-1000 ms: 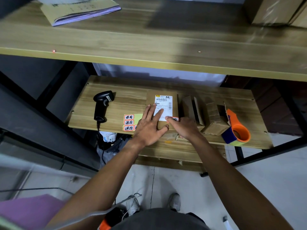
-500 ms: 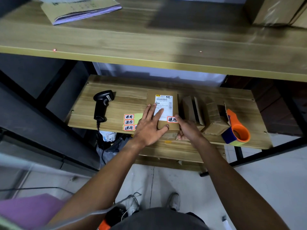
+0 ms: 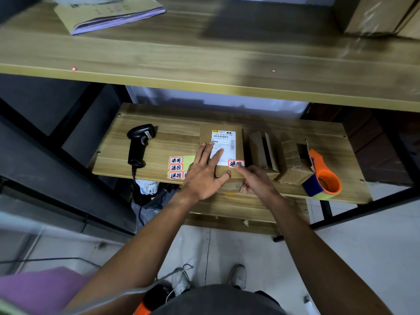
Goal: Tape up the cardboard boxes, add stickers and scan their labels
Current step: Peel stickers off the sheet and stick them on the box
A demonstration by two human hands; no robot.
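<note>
Box (image 3: 221, 153) lies flat near the middle of the lower shelf (image 3: 159, 142), its near end at the shelf's front edge. A white label (image 3: 225, 139) with a barcode covers much of its top. An orange-bordered sticker (image 3: 236, 164) sits on the box at the label's near right corner.

The left hand (image 3: 202, 176) lies palm down on the box with its fingers spread. Its fingertips overlap the label's near left part, and its thumb runs along the box's near edge. The right hand (image 3: 256, 181) reaches in from the right. Its forefinger is stretched out with the tip on the sticker's near edge, and the other fingers are tucked down by the box's front face.

A sticker sheet (image 3: 179, 167) lies just left of the box, partly under the left hand, with three stickers in a column showing. Further left a black scanner (image 3: 139, 144) lies on the shelf, its cable dropping over the front edge.

To the right of the box stand two smaller boxes (image 3: 263, 153), side by side. Just beyond them an orange tape dispenser (image 3: 322, 178) rests near the front edge.

On the upper shelf (image 3: 227, 64) a booklet (image 3: 109, 14) lies at the far left, and a red dot (image 3: 73, 69) shows near the front edge.
</note>
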